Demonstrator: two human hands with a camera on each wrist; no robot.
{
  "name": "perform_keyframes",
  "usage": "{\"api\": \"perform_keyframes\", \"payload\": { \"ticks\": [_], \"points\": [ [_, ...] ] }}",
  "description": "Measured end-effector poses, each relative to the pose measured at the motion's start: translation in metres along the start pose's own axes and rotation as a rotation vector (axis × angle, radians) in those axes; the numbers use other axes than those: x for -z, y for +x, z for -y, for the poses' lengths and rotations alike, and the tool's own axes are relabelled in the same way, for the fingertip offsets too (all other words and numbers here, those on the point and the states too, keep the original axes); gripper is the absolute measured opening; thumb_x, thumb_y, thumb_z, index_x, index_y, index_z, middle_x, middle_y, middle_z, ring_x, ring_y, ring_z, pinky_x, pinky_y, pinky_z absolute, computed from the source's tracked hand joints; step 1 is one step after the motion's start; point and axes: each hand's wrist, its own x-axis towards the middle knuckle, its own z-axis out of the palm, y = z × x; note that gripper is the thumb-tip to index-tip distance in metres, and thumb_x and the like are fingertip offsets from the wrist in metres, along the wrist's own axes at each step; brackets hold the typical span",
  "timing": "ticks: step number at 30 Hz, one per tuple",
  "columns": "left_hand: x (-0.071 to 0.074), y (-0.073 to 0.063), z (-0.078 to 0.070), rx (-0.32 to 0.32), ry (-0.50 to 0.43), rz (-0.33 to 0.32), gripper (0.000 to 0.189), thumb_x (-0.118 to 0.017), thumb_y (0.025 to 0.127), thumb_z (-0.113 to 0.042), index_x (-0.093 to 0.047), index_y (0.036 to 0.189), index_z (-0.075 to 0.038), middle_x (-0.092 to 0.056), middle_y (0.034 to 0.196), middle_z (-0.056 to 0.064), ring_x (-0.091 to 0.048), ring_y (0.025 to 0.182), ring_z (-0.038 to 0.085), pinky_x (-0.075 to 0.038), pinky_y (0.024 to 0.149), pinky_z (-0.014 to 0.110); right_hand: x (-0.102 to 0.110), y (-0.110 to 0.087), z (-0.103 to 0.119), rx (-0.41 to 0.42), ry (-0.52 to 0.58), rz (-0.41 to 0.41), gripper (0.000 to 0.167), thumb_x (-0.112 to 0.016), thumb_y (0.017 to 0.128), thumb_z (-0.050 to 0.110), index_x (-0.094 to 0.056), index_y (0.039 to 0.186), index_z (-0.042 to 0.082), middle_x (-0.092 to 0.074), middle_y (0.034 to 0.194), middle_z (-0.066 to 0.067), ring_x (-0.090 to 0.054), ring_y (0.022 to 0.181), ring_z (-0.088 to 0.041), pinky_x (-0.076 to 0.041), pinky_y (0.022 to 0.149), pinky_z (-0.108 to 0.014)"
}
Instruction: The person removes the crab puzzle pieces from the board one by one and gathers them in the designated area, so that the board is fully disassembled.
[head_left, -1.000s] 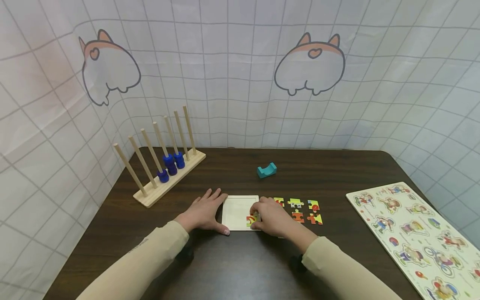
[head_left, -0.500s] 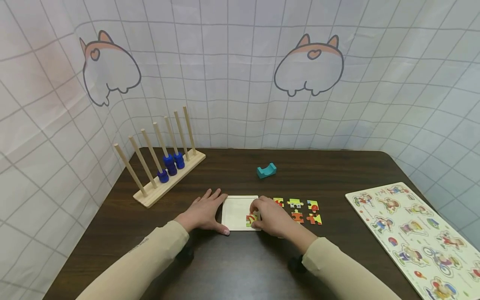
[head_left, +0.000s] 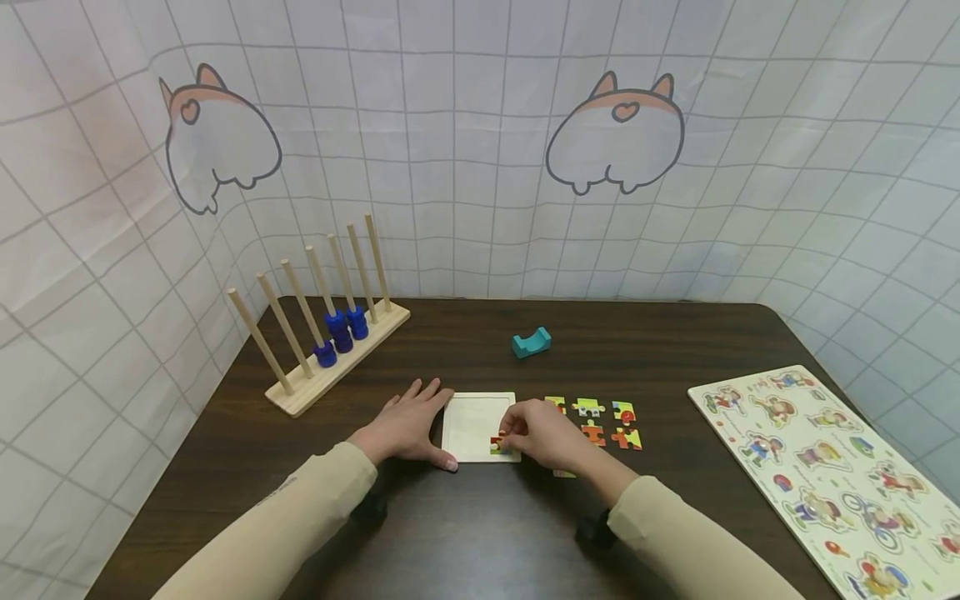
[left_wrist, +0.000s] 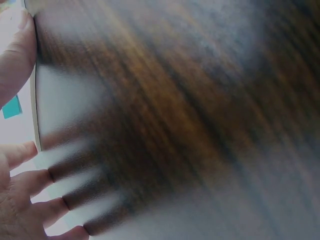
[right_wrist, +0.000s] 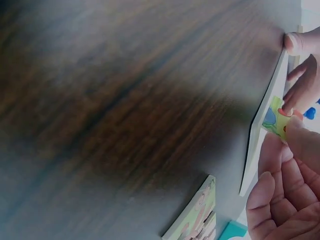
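Note:
A square, pale puzzle tray [head_left: 472, 421] lies flat on the dark wood-grain table. My left hand [head_left: 405, 423] is spread along its left side, with the thumb at the near left corner and the fingertips on the table at the far one. Over the tray's near right corner, my right hand [head_left: 547, 435] pinches a jigsaw piece [right_wrist: 273, 118] between thumb and fingers. That piece is yellow-green with red and blue print, partly covered by the fingertips. Several loose jigsaw pieces [head_left: 588, 407] lie right of the tray, some partly hidden behind the right hand.
A teal curved block [head_left: 531, 342] sits beyond the tray. At the back left stands a wooden peg rack [head_left: 322, 385] with several blue beads [head_left: 340, 330]. A large picture board [head_left: 825, 479] covers the right side. A white grid-patterned curtain [head_left: 480, 167] encloses the table's back and sides.
My right hand has lifted and turned slightly over the tray corner, tilting the pinched jigsaw piece. Another piece now shows below the right wrist. The left hand has stayed in place.

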Motion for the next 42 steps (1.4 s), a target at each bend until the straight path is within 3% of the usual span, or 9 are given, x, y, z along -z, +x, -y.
{"api": "perform_keyframes", "payload": {
  "ticks": [5,11,19,27,34,42],
  "points": [
    [-0.001,0.000,0.001,-0.002,-0.007,-0.002,0.114,-0.088,0.072,-0.057,-0.034,0.160,-0.009,-0.023,0.169,0.020,-0.017,0.157,0.047,-0.023,0.120,0.069,0.003,-0.003,-0.001,0.002,0.014,-0.024,0.009,-0.078,0.090,0.010,-0.071,0.084,0.009,-0.067,0.075,0.003,-0.054,0.067,-0.008,-0.045,0.060,-0.022],
    [0.000,-0.001,0.001,-0.012,-0.016,-0.002,0.114,-0.089,0.072,-0.056,-0.033,0.160,-0.009,-0.022,0.169,0.020,-0.016,0.157,0.047,-0.022,0.120,0.069,0.022,-0.014,-0.009,-0.032,0.007,-0.089,0.009,-0.076,0.092,0.012,-0.071,0.085,0.010,-0.066,0.076,0.003,-0.053,0.066,-0.010,-0.046,0.059,-0.024],
    [-0.001,-0.001,0.003,-0.014,-0.013,-0.004,0.113,-0.088,0.072,-0.056,-0.033,0.160,-0.010,-0.022,0.170,0.020,-0.016,0.157,0.047,-0.022,0.120,0.069,0.063,-0.045,-0.044,-0.094,-0.016,-0.124,0.006,-0.073,0.095,0.012,-0.070,0.092,0.007,-0.072,0.083,-0.004,-0.064,0.072,-0.017,-0.050,0.062,-0.028],
    [0.000,-0.001,0.002,-0.012,-0.020,0.003,0.114,-0.088,0.072,-0.056,-0.033,0.160,-0.010,-0.021,0.170,0.019,-0.015,0.157,0.047,-0.021,0.121,0.069,0.090,-0.083,-0.079,-0.156,-0.126,-0.179,0.006,-0.071,0.096,0.013,-0.072,0.093,0.008,-0.072,0.083,-0.002,-0.057,0.069,-0.011,-0.045,0.061,-0.027],
    [0.000,-0.001,0.002,-0.015,-0.025,0.010,0.114,-0.088,0.072,-0.056,-0.033,0.160,-0.010,-0.021,0.170,0.019,-0.015,0.157,0.047,-0.021,0.121,0.069,0.097,-0.106,-0.100,-0.187,-0.145,-0.184,0.009,-0.073,0.094,0.015,-0.072,0.092,0.006,-0.070,0.080,0.001,-0.055,0.068,-0.009,-0.045,0.060,-0.027],
    [0.000,0.000,0.003,-0.011,-0.019,0.004,0.114,-0.089,0.072,-0.056,-0.033,0.160,-0.010,-0.021,0.170,0.020,-0.016,0.157,0.047,-0.021,0.120,0.069,0.095,-0.114,-0.106,-0.219,-0.110,-0.136,0.011,-0.077,0.091,0.016,-0.070,0.089,0.007,-0.069,0.076,0.003,-0.056,0.067,-0.008,-0.045,0.060,-0.025]
  ]
}}
